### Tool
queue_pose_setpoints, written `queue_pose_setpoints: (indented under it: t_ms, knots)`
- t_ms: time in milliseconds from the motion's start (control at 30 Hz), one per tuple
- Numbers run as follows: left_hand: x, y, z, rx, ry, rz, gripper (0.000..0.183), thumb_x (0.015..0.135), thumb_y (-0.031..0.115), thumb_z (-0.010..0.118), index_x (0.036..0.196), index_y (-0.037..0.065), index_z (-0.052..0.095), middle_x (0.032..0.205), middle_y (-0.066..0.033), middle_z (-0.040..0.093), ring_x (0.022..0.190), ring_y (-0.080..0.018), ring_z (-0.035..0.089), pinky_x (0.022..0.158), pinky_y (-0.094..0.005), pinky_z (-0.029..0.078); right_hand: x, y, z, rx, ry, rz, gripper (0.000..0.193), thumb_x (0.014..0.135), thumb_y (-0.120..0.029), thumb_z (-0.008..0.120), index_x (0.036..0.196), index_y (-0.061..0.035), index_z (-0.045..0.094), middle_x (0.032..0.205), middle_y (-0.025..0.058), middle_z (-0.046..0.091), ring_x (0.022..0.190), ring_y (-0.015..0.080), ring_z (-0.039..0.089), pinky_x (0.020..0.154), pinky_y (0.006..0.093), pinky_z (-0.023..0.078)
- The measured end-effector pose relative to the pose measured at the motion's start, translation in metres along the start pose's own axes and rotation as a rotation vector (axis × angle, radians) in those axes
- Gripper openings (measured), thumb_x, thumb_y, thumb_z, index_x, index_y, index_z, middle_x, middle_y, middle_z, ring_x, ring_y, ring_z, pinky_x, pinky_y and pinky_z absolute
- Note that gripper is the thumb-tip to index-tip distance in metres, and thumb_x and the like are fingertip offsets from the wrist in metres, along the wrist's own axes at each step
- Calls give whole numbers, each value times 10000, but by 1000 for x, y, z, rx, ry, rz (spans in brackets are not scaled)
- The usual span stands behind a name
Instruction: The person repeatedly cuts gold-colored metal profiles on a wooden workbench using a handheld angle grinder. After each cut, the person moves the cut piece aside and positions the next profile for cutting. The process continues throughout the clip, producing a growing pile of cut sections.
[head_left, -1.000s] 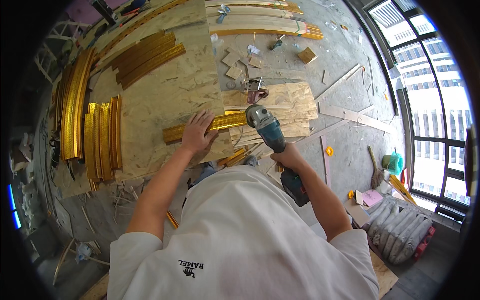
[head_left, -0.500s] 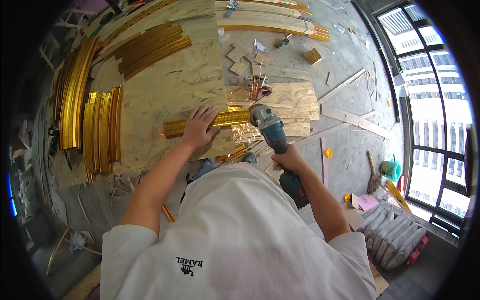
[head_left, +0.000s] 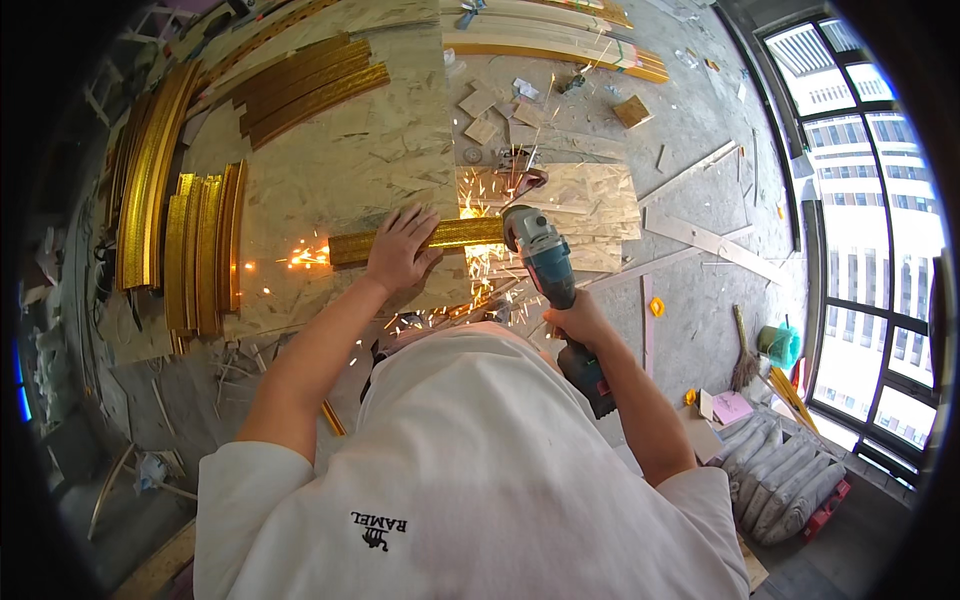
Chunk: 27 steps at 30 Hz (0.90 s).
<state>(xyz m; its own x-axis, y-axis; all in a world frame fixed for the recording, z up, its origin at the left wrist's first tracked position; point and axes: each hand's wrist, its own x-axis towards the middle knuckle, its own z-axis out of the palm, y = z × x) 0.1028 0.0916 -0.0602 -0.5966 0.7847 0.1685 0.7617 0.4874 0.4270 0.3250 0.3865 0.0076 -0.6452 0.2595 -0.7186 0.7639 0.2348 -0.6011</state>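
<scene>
My left hand [head_left: 402,250] lies across a gold trim strip [head_left: 465,232], fingers over its far edge and thumb on the near side, holding it down on the wood-chip board [head_left: 300,200]. The strip's right end sticks out past the board's edge. My right hand [head_left: 580,318] is wrapped round the body of a teal and black angle grinder [head_left: 545,262]. The grinder's head meets the strip's overhanging end; its disc is mostly hidden. Bright sparks [head_left: 482,255] fly from there, and more glow at the strip's left end.
Stacks of gold strips [head_left: 205,250] lie at the board's left, with darker trim pieces [head_left: 310,90] farther back. Wrapped strips [head_left: 550,50], wood offcuts [head_left: 480,130] and long slats [head_left: 710,245] lie on the floor. A broom [head_left: 745,350] and teal bucket [head_left: 780,343] stand by the window.
Sparks have grown much denser around the cut and now scatter along the board's near edge and from the strip's left end. Both hands keep nearly the same place.
</scene>
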Motion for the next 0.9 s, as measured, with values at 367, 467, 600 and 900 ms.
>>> queue_pose_setpoints:
  t_ms: [367,467,600,900]
  knots:
    - [0,-1,0,5,3,2,587,953,459,579,1409,93,524,1502,-88,494,1424,-308,398,1181,-488,264,-8,-14,4,0,21,5,183,790,-143,739,804,9,638,649,84,650,541,148,613,508,316,486]
    - [0,0,0,10,5,-1,587,949,453,588,1410,96,525,1500,-87,496,1422,-305,401,1180,-487,266,-8,-12,4,9,26,-11,183,788,-143,736,798,12,638,638,88,650,537,149,618,505,315,489]
    - [1,3,-2,16,6,-8,593,956,485,571,1409,103,533,1490,-83,510,1419,-296,404,1176,-482,276,-6,-9,4,14,23,-19,187,785,-141,733,794,17,633,639,84,646,540,144,617,509,315,491]
    - [0,2,-1,13,5,-6,613,972,520,524,1418,101,520,1487,-86,508,1427,-296,395,1178,-484,267,-5,-9,3,-23,43,14,294,766,-195,733,935,32,653,695,92,663,575,174,650,543,346,518]
